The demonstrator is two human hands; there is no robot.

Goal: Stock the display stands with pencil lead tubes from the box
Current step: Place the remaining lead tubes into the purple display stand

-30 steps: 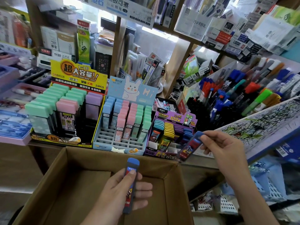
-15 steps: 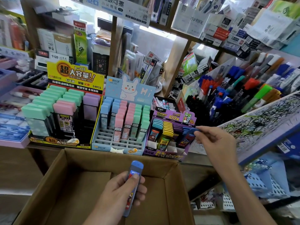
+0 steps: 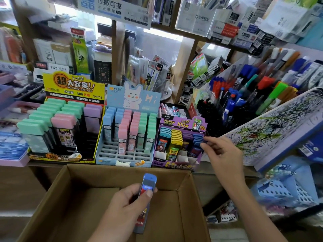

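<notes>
My left hand [image 3: 128,205] grips a blue-capped pencil lead tube [image 3: 146,198] over the open cardboard box [image 3: 73,198]. My right hand [image 3: 222,154] reaches to the right column of the purple display stand [image 3: 180,163], its fingertips pinching the cap of a blue lead tube [image 3: 197,145] that stands in a slot there. That stand holds rows of light blue, yellow, purple and blue tubes. Left of it are a light blue rabbit stand [image 3: 122,156] with blue, pink and green tubes, and a yellow stand [image 3: 57,156] with wide green, pink and purple tubes.
A scribbled test pad [image 3: 279,123] slopes at the right, with racks of pens [image 3: 253,88] behind it. Shelves of stationery boxes [image 3: 227,30] rise above. A purple tray [image 3: 12,159] sits at the far left. Blue baskets [image 3: 288,187] are below right.
My right hand carried its blue tube leftward and down into the purple stand's right column. My left hand rose slightly with its tube.
</notes>
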